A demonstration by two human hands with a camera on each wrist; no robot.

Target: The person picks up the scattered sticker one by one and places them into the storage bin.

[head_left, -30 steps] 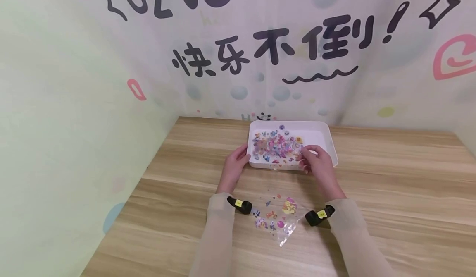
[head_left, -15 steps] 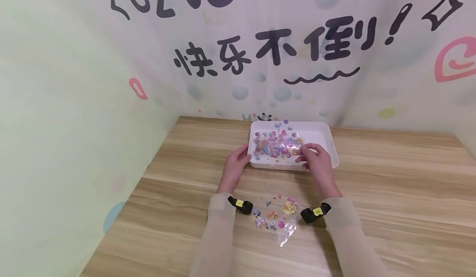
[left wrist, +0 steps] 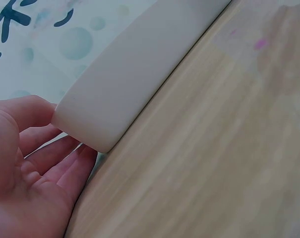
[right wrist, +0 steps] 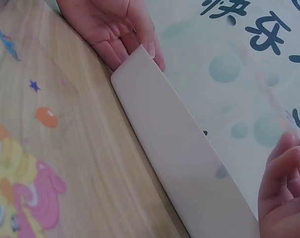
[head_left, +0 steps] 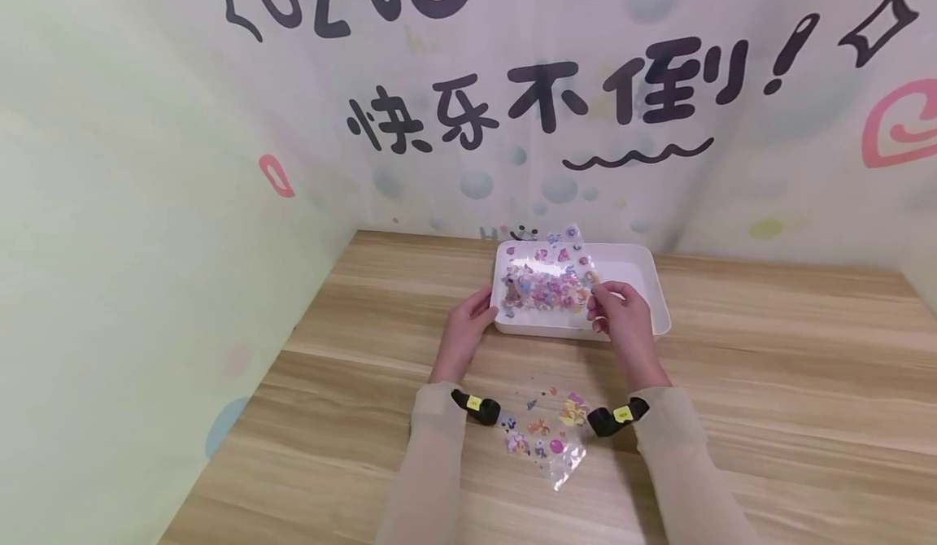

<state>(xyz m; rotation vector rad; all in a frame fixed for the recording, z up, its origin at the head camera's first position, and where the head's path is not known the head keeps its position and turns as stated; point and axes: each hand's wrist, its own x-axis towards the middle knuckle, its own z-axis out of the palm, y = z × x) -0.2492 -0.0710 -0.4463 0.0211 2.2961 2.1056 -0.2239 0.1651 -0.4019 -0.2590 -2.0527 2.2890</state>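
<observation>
A shallow white tray (head_left: 634, 263) stands at the back of the table in the head view. My left hand (head_left: 466, 317) holds its front left corner, thumb at the rim and fingers along the end wall, as the left wrist view also shows. With thumb and fingertips, my right hand (head_left: 619, 309) pinches the right edge of a clear sticker sheet (head_left: 562, 255) covered in small colourful figures. That sheet is tilted, its far edge raised past the tray's back rim. Beneath it, more colourful stickers (head_left: 545, 297) lie bunched in the tray's left part.
Another clear sticker sheet (head_left: 538, 427) with cartoon ponies lies on the wooden table (head_left: 351, 431) between my forearms, its front corner shiny. Right behind the tray hangs a printed wall cloth (head_left: 432, 195). A black wrist camera (head_left: 479, 407) sits on each sleeve.
The far edge of the pinched sticker sheet has risen out of the tray, up past the back rim. My right wrist has turned slightly inward; the left hand stays at the tray corner.
</observation>
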